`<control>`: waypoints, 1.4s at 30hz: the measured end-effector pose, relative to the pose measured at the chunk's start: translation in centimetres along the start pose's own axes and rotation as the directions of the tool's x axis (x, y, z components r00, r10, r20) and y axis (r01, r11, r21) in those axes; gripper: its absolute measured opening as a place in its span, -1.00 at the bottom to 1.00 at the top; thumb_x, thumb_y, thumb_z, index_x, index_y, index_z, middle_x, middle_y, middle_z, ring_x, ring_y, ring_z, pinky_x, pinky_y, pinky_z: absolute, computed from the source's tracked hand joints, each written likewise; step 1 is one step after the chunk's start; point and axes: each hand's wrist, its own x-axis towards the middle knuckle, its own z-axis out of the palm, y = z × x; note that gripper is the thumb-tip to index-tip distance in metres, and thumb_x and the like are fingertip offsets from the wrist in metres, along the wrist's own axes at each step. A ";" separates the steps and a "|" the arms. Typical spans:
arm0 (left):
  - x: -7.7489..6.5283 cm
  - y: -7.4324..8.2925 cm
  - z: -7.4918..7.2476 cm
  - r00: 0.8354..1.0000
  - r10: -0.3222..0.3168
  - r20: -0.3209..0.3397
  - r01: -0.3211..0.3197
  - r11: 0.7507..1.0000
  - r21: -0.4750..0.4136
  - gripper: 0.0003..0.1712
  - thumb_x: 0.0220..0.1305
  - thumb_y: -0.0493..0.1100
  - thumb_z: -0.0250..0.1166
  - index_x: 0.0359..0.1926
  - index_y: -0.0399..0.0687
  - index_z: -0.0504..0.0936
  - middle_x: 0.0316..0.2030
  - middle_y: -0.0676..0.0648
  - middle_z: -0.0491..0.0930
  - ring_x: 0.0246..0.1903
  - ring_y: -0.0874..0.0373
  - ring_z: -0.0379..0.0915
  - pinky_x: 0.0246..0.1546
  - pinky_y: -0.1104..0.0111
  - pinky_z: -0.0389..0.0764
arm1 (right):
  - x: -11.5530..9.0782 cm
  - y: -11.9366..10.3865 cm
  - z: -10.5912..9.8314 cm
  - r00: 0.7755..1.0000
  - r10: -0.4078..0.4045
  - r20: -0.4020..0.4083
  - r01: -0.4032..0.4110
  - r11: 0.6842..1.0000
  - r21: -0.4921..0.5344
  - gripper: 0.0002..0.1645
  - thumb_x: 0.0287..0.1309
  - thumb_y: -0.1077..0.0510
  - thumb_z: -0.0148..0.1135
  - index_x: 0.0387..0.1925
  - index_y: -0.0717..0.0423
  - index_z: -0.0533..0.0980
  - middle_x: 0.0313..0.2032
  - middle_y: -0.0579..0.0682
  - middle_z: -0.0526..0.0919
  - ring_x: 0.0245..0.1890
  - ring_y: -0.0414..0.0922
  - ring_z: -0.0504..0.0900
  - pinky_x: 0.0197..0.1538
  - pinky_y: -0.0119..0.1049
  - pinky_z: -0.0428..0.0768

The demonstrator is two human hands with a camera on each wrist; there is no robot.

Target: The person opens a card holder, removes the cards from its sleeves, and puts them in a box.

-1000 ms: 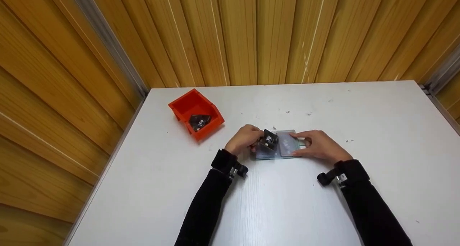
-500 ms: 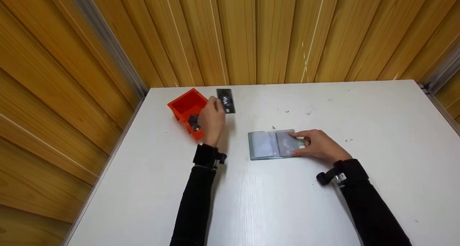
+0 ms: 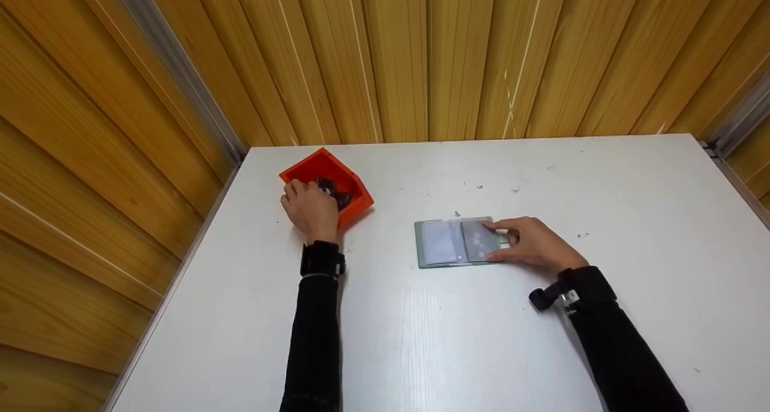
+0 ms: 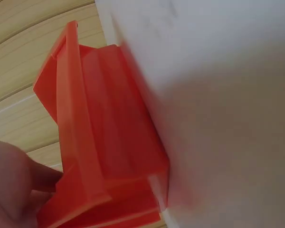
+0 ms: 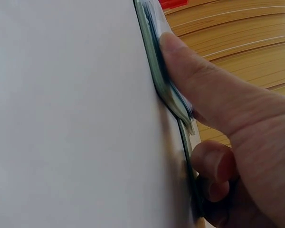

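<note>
My left hand (image 3: 311, 210) is at the near-left side of the red bin (image 3: 359, 207), its fingertips hidden over the rim. Beside it in the bin lie black cards (image 3: 343, 200); I cannot tell whether the fingers hold one. The left wrist view shows part of that hand (image 4: 12, 185) at the bin's wall (image 4: 111, 114). A green-covered card holder (image 3: 441, 242) lies spread on the table, with a pale left sleeve and a greyer right one. My right hand (image 3: 535, 243) holds its right side, thumb (image 5: 199, 71) pressed on the sleeves, other fingers curled by the cover's edge.
The white table (image 3: 457, 328) ends at the back against a yellow wood-look panel wall (image 3: 457, 57). A similar panel (image 3: 78, 177) rises along the left edge. Small dark marks (image 3: 479, 187) dot the tabletop behind the card holder.
My left hand has gone from the card holder with a black VIP card, over the bin's right side, to its left side. That card no longer shows outside the bin. My right hand stays put.
</note>
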 end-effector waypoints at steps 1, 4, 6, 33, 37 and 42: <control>0.0 0.0 0.0 1.000 0.006 0.015 -0.006 1.000 0.016 -0.65 0.42 -0.15 0.20 0.08 -0.24 0.69 0.19 -0.27 0.45 0.36 -0.15 0.19 0.46 0.00 0.18 | 0.0 0.0 0.0 1.000 0.000 0.000 0.000 1.000 -0.001 -0.02 -0.11 -0.27 0.65 0.37 -0.09 0.53 -0.48 -0.09 0.40 -0.40 -0.13 0.37 -0.36 -0.37 0.27; -0.2 0.0 -0.1 0.998 0.031 0.063 -0.036 0.996 0.082 -0.64 0.40 -0.13 0.22 0.07 -0.25 0.70 0.21 -0.27 0.42 0.39 -0.15 0.14 0.53 -0.01 0.08 | 0.0 -0.2 -0.1 1.000 0.006 0.002 -0.006 1.000 -0.009 -0.01 -0.11 -0.28 0.64 0.38 -0.10 0.53 -0.46 -0.08 0.40 -0.38 -0.13 0.37 -0.34 -0.36 0.27; -0.3 0.0 -0.2 0.995 0.046 0.087 -0.057 0.990 0.131 -0.62 0.41 -0.11 0.21 0.08 -0.25 0.71 0.27 -0.27 0.41 0.44 -0.16 0.11 0.57 -0.02 -0.02 | 0.0 -0.2 -0.1 1.000 0.003 0.005 -0.003 1.000 -0.016 0.00 -0.10 -0.30 0.63 0.38 -0.08 0.52 -0.45 -0.08 0.39 -0.37 -0.12 0.36 -0.33 -0.34 0.26; -2.8 5.0 -4.1 0.844 0.500 0.192 -0.379 0.811 -0.447 -0.88 0.38 -0.12 0.40 -0.10 0.03 0.76 -0.24 -0.05 0.71 -0.20 0.03 0.58 -0.11 0.23 0.65 | -0.1 -0.3 -0.4 1.000 0.006 0.008 -0.006 0.999 -0.034 -0.02 -0.07 -0.28 0.62 0.39 -0.10 0.52 -0.48 -0.09 0.39 -0.39 -0.13 0.38 -0.34 -0.35 0.28; -5.8 7.4 -2.9 0.538 0.746 0.392 -0.469 0.652 -0.596 -0.90 0.31 -0.14 0.46 -0.16 0.07 0.76 -0.31 0.02 0.65 -0.26 0.13 0.51 -0.23 0.35 0.56 | -0.1 -0.3 -0.3 1.000 0.016 0.011 -0.015 0.999 -0.030 -0.03 -0.08 -0.28 0.63 0.38 -0.12 0.53 -0.48 -0.09 0.40 -0.40 -0.13 0.38 -0.35 -0.35 0.27; -8.5 9.0 -1.4 0.328 0.785 0.525 -0.496 0.616 -0.612 -0.79 0.22 -0.15 0.53 -0.15 0.03 0.72 -0.34 0.03 0.56 -0.27 0.18 0.44 -0.21 0.42 0.46 | 0.1 -0.3 -0.3 1.000 -0.005 0.009 0.006 0.999 -0.041 -0.04 -0.08 -0.30 0.62 0.37 -0.13 0.53 -0.50 -0.11 0.38 -0.44 -0.16 0.34 -0.38 -0.37 0.25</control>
